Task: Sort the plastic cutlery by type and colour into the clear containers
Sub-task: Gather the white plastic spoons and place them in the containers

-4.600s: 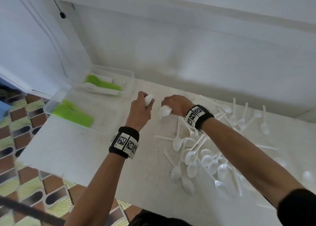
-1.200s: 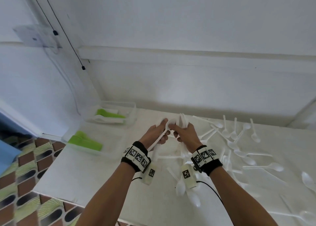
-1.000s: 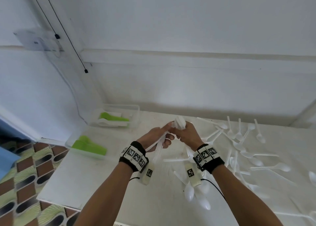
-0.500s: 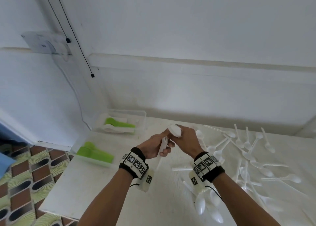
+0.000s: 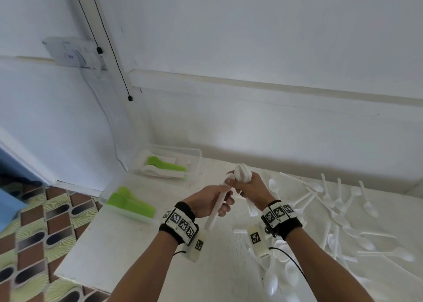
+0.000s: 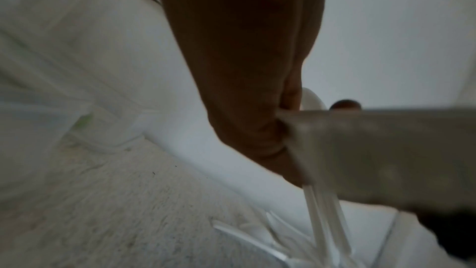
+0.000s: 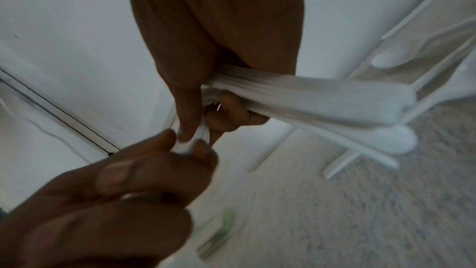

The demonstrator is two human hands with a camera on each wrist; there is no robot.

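Spoons (image 5: 243,174), a white stack gripped upright in my right hand (image 5: 251,190) above the table (image 5: 119,244), meet the single spoon (image 5: 217,206) my left hand (image 5: 207,201) pinches alongside, handle slanting down toward me, containers (image 5: 174,164) lying off to my left.

Two clear containers (image 5: 168,162), two hands (image 5: 207,201), many white spoons (image 5: 338,219)
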